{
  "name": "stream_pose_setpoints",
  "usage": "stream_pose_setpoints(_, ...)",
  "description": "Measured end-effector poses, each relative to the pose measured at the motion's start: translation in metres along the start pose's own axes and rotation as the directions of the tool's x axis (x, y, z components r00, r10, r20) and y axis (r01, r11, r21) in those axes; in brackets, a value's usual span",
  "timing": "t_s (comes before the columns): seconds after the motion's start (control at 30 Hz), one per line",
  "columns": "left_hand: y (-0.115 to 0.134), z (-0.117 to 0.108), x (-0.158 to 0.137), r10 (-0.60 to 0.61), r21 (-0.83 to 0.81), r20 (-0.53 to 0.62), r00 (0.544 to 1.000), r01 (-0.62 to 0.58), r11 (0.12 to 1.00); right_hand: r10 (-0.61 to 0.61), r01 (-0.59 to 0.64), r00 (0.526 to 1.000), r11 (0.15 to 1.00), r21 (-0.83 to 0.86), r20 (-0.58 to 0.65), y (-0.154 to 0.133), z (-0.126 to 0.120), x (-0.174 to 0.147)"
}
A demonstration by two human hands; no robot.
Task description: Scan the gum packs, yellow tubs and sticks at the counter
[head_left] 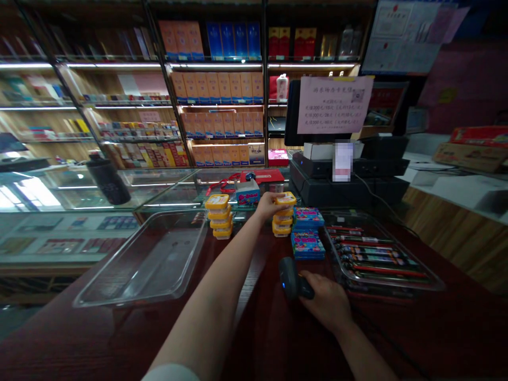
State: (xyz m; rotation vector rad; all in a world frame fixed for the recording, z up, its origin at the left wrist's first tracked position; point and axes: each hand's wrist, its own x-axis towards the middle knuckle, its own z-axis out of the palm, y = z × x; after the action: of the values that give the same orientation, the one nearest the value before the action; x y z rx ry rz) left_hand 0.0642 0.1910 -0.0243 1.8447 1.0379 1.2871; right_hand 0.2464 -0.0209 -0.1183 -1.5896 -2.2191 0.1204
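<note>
My left hand (266,205) reaches across the dark red counter, its fingers closed round the top yellow-lidded tub (286,198) of the right-hand pile. More such tubs (282,224) are piled directly beneath it. A second pile of yellow-lidded tubs (220,216) stands to the left of my forearm. My right hand (326,299) grips a dark barcode scanner (291,279) by its handle, low over the counter; a small blue light glows on it. Two stacks of blue, colourful packets (308,244) sit just beyond the scanner, beside the right-hand pile.
On the left lies a clear plastic tray (159,259). Another clear tray (434,283) on the right holds several pen-like sticks. A small blue box (247,193) and a red lanyard (222,185) lie behind the tubs. Till equipment (349,182) and a black tumbler (109,180) stand further back.
</note>
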Motion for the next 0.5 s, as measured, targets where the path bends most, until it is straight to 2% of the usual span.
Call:
stream_pose_setpoints(0.13,0.006,-0.004,-0.020,0.156,0.164,-0.213,0.964,-0.122,0.979,-0.017,0.017,1.000,1.000,0.009,0.008,0.002,0.000,-0.001)
stream_pose_setpoints(0.23,0.008,-0.010,-0.048,0.162,0.156,-0.320,0.933,-0.117,0.981,-0.024,0.024,1.000,1.000,0.015,0.010,0.004,0.000,-0.001)
stream_pose_setpoints(0.3,0.004,-0.015,-0.074,0.042,0.038,-0.389,0.920,-0.030,0.999,-0.030,0.030,0.999,0.999,0.012,0.012,0.004,0.001,-0.001)
stream_pose_setpoints(0.37,-0.005,-0.020,-0.101,-0.150,-0.122,-0.422,0.894,0.107,0.987,-0.034,0.034,0.999,0.999,0.006,0.008,0.005,0.002,-0.001)
stream_pose_setpoints(0.43,-0.016,-0.025,-0.127,-0.326,-0.255,-0.431,0.841,0.233,0.938,-0.028,0.028,1.000,1.000,0.001,-0.010,0.005,0.004,-0.002)
stream_pose_setpoints(0.5,-0.027,-0.029,-0.147,-0.408,-0.318,-0.457,0.791,0.283,0.905,-0.019,0.019,0.999,1.000,0.000,-0.035,0.005,0.006,-0.003)
